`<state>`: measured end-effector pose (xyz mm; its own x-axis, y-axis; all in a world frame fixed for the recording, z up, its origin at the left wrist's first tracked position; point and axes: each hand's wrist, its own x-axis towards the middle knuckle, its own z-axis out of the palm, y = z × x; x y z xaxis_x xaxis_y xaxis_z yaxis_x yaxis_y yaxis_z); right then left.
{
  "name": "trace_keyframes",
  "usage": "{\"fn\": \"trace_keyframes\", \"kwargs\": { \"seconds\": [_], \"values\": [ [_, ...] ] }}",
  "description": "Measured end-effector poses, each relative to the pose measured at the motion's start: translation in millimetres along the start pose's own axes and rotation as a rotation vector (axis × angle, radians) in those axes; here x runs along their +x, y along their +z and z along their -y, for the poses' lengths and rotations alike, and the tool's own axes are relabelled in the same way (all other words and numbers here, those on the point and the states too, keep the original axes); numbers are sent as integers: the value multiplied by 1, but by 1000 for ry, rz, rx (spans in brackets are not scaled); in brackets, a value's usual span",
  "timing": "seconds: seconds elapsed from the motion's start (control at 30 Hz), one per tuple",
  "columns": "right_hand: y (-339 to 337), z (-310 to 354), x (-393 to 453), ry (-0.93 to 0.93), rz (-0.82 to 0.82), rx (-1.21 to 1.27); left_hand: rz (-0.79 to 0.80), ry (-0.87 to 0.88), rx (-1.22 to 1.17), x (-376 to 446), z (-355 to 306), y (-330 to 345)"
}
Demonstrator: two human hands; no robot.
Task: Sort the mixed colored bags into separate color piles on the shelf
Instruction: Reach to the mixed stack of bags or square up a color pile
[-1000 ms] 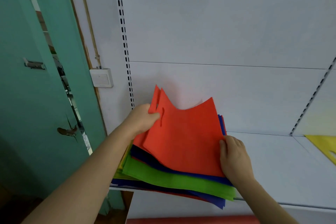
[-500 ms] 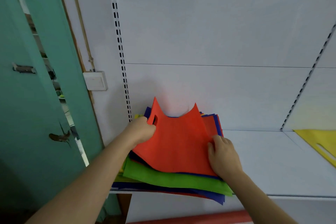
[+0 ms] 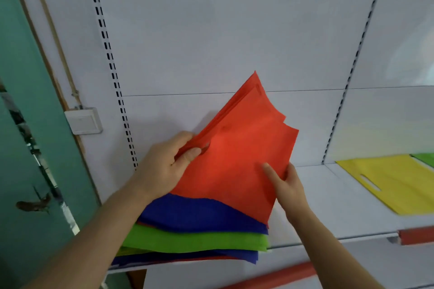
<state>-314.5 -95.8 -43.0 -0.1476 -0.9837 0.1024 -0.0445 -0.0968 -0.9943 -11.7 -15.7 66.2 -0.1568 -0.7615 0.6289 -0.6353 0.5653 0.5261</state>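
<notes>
Left hand (image 3: 162,166) grip clamped on the handle edge of a sheaf of red bags (image 3: 237,159), thumb on top; right hand (image 3: 285,184) grip pinches the sheaf's opposite lower edge. Sheaf tilted up, lifted off the mixed pile (image 3: 199,234) directly below both grips on the shelf (image 3: 328,213). Yellow bag (image 3: 397,183) lies flat, well right of the right grip.

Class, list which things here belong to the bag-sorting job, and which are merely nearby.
Job: red bags gripped by left hand and right hand; mixed stack; yellow bag; shelf.
Nearby: wall switch; green door.
</notes>
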Motion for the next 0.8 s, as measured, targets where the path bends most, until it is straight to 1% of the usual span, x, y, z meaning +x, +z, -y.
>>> {"fn": "trace_keyframes", "kwargs": {
  "seconds": [0.07, 0.1, 0.13, 0.23, 0.33, 0.47, 0.53, 0.6, 0.67, 0.73, 0.8],
  "values": [
    [-20, 3, 9, 41, 88, 174, -6, -11, -104, 4, -9, 9],
    [-30, 3, 13, 30, 130, 227, -10, -24, -141, 6, -13, 15],
    [-42, 2, 17, 3, 145, 261, -17, -42, -163, 8, -18, 21],
    [-77, 4, 27, -37, 108, 349, -17, -88, -185, 14, -34, 43],
    [-104, 3, 33, 27, 146, 329, 33, -110, -214, 20, -64, 69],
    [-119, -10, 28, 162, 147, 196, 203, -50, -182, 31, -117, 90],
    [-122, -12, 26, 173, 179, 219, 249, -36, -219, 35, -139, 94],
    [-123, -8, 29, 187, 242, 298, 227, -32, -284, 35, -151, 91],
    [-120, -7, 32, 190, 330, 427, 173, -53, -342, 30, -152, 83],
    [-110, -4, 31, 199, 437, 572, 130, -127, -384, 24, -142, 73],
    [-99, -4, 29, 206, 474, 598, 109, -200, -393, 19, -128, 64]
  ]
}}
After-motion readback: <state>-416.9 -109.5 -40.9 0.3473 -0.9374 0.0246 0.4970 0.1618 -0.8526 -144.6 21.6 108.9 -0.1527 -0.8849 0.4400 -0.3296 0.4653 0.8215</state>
